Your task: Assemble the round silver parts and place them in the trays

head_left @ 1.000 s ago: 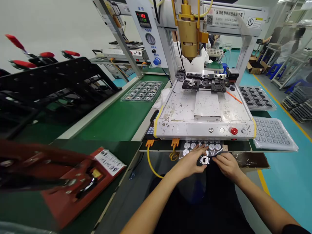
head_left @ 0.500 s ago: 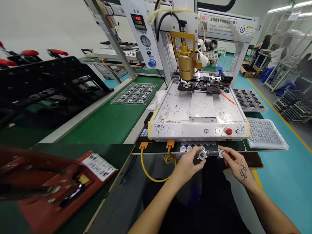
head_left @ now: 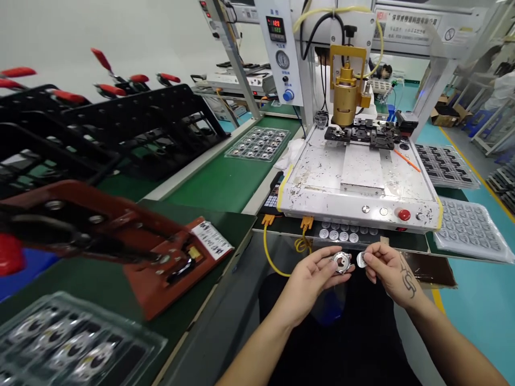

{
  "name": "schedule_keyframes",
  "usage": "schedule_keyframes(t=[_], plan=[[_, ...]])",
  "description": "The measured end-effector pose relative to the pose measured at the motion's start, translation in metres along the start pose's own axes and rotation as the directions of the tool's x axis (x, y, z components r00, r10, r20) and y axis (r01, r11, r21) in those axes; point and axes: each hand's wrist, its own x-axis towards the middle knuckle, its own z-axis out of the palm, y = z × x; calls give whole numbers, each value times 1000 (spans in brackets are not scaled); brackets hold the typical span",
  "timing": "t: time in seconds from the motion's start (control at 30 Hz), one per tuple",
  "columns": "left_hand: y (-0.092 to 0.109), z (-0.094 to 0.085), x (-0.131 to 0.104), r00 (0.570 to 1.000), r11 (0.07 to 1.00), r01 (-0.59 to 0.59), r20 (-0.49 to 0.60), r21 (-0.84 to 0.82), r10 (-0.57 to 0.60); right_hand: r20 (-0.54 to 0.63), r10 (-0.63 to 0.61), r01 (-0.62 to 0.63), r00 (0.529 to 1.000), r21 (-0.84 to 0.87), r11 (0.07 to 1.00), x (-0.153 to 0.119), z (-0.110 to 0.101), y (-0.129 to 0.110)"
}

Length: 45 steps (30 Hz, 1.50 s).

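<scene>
The right hand's (head_left: pixel 386 272) thumb and forefinger pinched a pale disc (head_left: pixel 361 260) near its edge, the other fingers curled in below. Just beside it, with a gap between, the left hand (head_left: pixel 308 281) gripped a round metal case (head_left: pixel 341 262), thumb laid along one side and fingers bent about the rim, its ringed face turned up. Both pieces hung over the lap, near the bench's front edge. The step in hand looked to be readying disc and case as a pair; a next move of bringing them together would call for a steady case, a light pinch and careful lining-up of the edges. Beyond the hands, similar round pieces (head_left: pixel 344 236) lay in rows below the front of a white machine (head_left: pixel 314 201), whose gold cylinder (head_left: pixel 345 102) stood above black fixtures (head_left: pixel 364 134). Leftward sat a red lever press (head_left: pixel 147 289), with a clear tray (head_left: pixel 159 343) of metal parts nearer the camera.
</scene>
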Motion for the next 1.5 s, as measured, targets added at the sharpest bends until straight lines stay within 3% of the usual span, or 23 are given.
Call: schedule_keyframes(t=[0.2, 0.4, 0.5, 0.63, 0.8, 1.23, 1.5], plan=[[-3, -2, -9, 998, 998, -60, 16, 17, 60, 113, 83, -84, 990, 1, 996, -7, 1, -6], [-2, -4, -17, 997, 997, -69, 49, 30, 67, 148, 128, -103, 981, -168, 980, -12, 8, -22], [-2, -3, -20, 996, 996, -74, 51, 50, 72, 126, -5, 45, 992, -319, 947, -13, 17, -32], [-2, -2, -22, 993, 991, -107, 46, 76, 104, 153, -175, 225, 973, -437, 871, -13, 32, -37], [-2, 2, -26, 993, 987, -120, 32, 103, 118, 182, -195, 258, 964, -453, 854, -13, 41, -32], [-2, 9, -31, 989, 977, -143, 44, 161, 138, 158, -229, 277, 960, -454, 847, -14, 39, -24], [-15, 10, -29, 979, 949, -201, 16, 243, 203, 138, -299, 326, 944, -512, 795, -17, 45, -24]])
